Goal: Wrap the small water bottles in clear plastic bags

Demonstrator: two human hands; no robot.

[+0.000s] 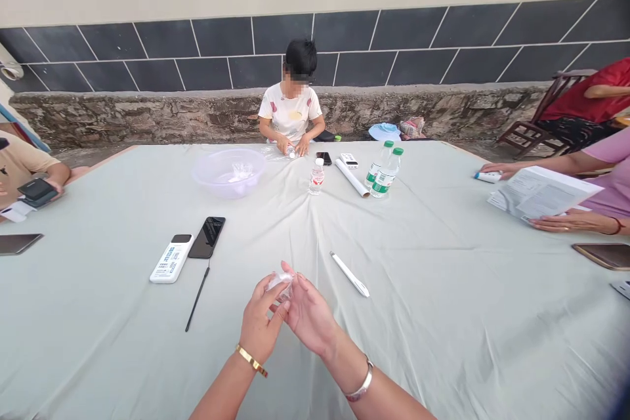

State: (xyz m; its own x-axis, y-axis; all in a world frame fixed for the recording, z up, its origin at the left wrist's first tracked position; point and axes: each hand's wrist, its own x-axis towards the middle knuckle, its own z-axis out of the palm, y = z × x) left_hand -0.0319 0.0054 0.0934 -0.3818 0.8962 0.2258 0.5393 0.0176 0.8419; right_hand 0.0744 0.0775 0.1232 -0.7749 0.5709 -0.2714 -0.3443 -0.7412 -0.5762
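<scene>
Through the head camera I had both hands at the near middle of the cloth-covered table (pixel 428 315). Left hand (pixel 260 320): fingertips pinched on a crumpled piece of clear plastic (pixel 281 287). Right hand (pixel 311 316): palm turned up, fingers against that same plastic; I could not tell whether they gripped it. The plastic was between the two hands, above the cloth.

Right of the hands lay a white pen-like tool (pixel 350 275), slantwise. To the left, a black phone (pixel 207 238) lay just beside a white device (pixel 168 264), a thin black strap (pixel 197 300) near them.

Farther off: a translucent basin (pixel 209 178) on the left, a small red-labelled bottle (pixel 316 178) upright near the middle, then a white roll (pixel 351 177) and two green-capped bottles (pixel 384 177) to its right. At the far side, a co-worker (pixel 290 108) had both hands at another small bottle (pixel 291 152).
</scene>
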